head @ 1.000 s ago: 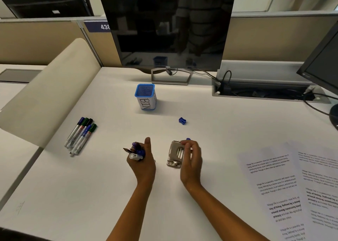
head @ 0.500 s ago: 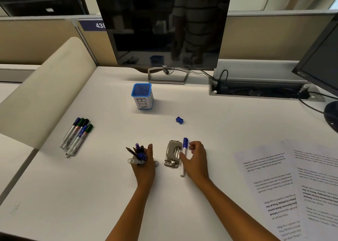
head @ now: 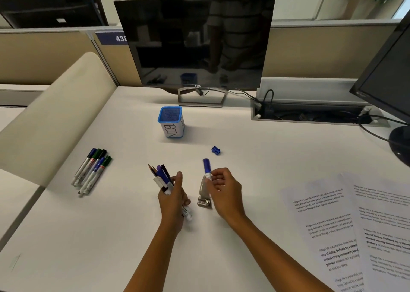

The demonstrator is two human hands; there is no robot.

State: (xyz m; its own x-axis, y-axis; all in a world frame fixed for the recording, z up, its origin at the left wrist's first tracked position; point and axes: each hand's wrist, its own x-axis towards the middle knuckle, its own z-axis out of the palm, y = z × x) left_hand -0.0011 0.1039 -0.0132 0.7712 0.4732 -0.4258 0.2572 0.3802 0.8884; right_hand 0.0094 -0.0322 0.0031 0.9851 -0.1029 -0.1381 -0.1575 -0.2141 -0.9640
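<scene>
Marker (head: 206, 165) in right hand (head: 224, 189), seemingly over metal punch's (head: 203, 195) edge

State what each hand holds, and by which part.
Left hand grips a pen bundle round its lower half. Right hand pinches a blue-capped marker just below the cap.

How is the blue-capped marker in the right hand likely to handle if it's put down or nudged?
The blue-capped marker looks round and straight, so it would probably roll on the smooth desk. It seems stiff and light: the right hand pinches it with fingertips alone. Its smooth-looking barrel may be slightly slippery.
</scene>
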